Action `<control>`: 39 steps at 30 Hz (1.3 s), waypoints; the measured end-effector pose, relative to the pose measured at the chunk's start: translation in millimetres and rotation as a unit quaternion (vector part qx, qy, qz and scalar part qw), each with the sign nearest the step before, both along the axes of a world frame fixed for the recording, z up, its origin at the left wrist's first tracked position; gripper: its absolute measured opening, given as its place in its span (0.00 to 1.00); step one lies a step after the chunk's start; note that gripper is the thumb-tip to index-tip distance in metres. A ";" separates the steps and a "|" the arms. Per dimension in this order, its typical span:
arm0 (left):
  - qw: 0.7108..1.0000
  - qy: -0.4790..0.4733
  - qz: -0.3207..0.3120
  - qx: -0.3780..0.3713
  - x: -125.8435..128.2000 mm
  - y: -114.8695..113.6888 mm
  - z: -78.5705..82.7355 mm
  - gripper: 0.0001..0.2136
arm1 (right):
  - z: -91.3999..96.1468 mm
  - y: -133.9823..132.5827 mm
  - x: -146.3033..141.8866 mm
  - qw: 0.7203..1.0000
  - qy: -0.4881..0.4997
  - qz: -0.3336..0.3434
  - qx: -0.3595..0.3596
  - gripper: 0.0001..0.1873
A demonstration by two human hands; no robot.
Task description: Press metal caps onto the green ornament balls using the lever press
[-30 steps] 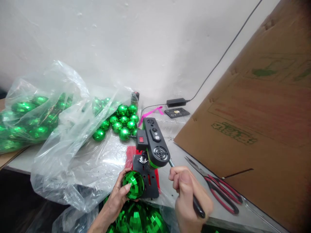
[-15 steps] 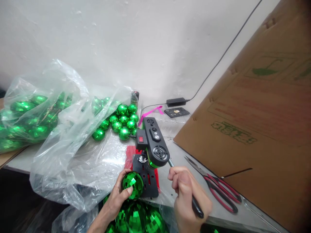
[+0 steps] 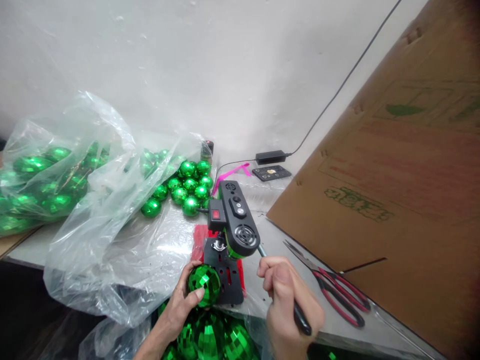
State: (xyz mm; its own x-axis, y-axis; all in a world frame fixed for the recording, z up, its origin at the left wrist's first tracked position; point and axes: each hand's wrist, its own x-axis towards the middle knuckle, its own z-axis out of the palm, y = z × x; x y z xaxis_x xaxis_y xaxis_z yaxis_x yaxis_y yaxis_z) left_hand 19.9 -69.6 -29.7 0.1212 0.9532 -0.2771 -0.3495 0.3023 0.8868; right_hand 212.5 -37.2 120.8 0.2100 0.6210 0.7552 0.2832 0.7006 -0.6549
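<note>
My left hand (image 3: 179, 305) is closed round a faceted green ball (image 3: 204, 285), pressing it against the black base plate of a small black machine (image 3: 233, 227) with a red switch. My right hand (image 3: 287, 300) grips the machine's lever handle (image 3: 300, 317), a metal rod with a black grip that runs up to the machine's head. Below my hands lie more faceted green balls (image 3: 210, 340) in a bag at the table's edge.
A clear plastic bag (image 3: 93, 240) spills shiny green balls (image 3: 189, 187) across the table's left half. Red-handled pliers (image 3: 333, 295) lie to the right of my right hand. A large cardboard sheet (image 3: 393, 200) leans on the right. A power adapter (image 3: 270, 157) and a black remote (image 3: 272, 173) sit by the wall.
Almost nothing has moved. Both hands keep their grips and the view has shifted slightly; the ball stays against the machine's base.
</note>
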 end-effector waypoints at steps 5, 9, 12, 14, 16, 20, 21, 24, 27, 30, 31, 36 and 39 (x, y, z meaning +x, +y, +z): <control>1.000 -0.004 0.021 -0.007 -1.1 -0.1 -7.6 0.38 | 0.3 0.7 -0.5 1.000 0.002 -0.005 -0.008 0.22; 0.998 -0.031 0.038 -0.048 3.8 0.3 -6.9 0.37 | -2.3 0.4 -0.1 1.000 0.008 -0.005 -0.011 0.22; 0.995 -0.052 0.044 -0.066 7.4 0.9 -1.9 0.37 | -2.4 -0.5 0.6 1.000 0.006 -0.005 -0.010 0.22; 0.996 -0.057 0.038 -0.062 8.1 0.3 1.6 0.36 | -1.7 -0.7 0.7 1.000 0.003 -0.007 -0.005 0.22; 0.997 -0.049 0.027 -0.043 7.6 -1.2 4.3 0.36 | -0.7 -0.4 0.7 1.000 0.001 -0.008 0.001 0.22; 1.000 -0.024 0.007 -0.016 5.1 -3.6 5.9 0.38 | 0.2 -0.3 0.6 1.000 -0.006 -0.008 -0.006 0.22; 1.000 -0.022 0.004 -0.015 4.4 -3.5 5.3 0.38 | 0.1 -0.4 0.5 1.000 -0.007 -0.008 -0.009 0.22; 1.000 -0.013 -0.005 -0.014 1.9 -2.1 1.3 0.40 | -0.7 -0.8 0.5 1.000 -0.004 -0.008 -0.007 0.22; 1.000 -0.001 -0.009 -0.007 -0.7 -0.1 -4.0 0.41 | -1.1 -1.0 0.9 1.000 -0.002 -0.007 -0.011 0.22; 1.000 0.013 0.001 0.009 -2.5 1.0 -8.2 0.39 | -1.1 -1.2 1.3 1.000 -0.005 -0.006 -0.013 0.22; 1.000 0.016 0.004 0.012 -2.8 1.0 -9.3 0.38 | -1.2 -1.2 1.4 1.000 -0.006 -0.006 -0.013 0.22; 0.999 0.019 -0.010 0.028 -2.9 -0.2 -15.1 0.39 | -2.0 -1.6 0.7 1.000 -0.002 -0.009 -0.018 0.22; 0.999 0.010 -0.021 0.041 -2.0 -1.4 -17.8 0.42 | -2.0 -1.6 0.5 1.000 0.000 -0.008 -0.017 0.22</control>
